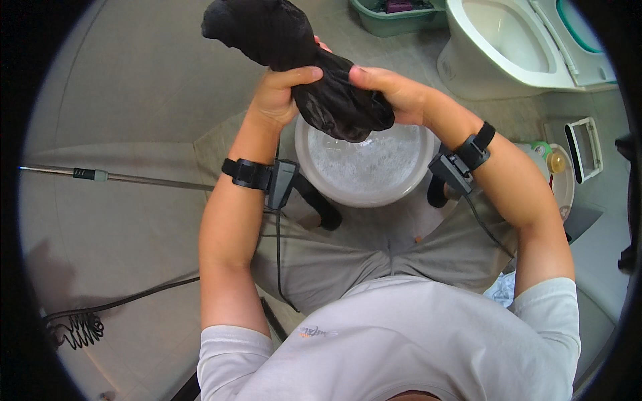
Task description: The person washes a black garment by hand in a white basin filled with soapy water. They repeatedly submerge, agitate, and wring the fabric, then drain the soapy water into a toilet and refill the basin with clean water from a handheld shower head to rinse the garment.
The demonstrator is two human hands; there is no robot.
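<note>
black garment [301, 60]: dark, glossy wet cloth, bunched into a thick roll, held in the air just above a round white basin [334, 190]. the left hand [277, 93] is closed around the roll's middle, thumb laid across the front; the upper part of the cloth rises above this grip and bulges toward the top of the view. the right hand [391, 90] is closed on the lower end, fingers wrapped over it; a fold hangs just below both fists, over the basin's far rim. the two hands sit close together, the cloth running between them.

basin: holds soapy, foamy water, set on the floor between the person's knees.

nearby: white toilet [508, 47] at upper right; green tub [394, 20] beside it; thin metal rod [114, 177] lying on the floor at left; black wrist straps on both forearms.
</note>
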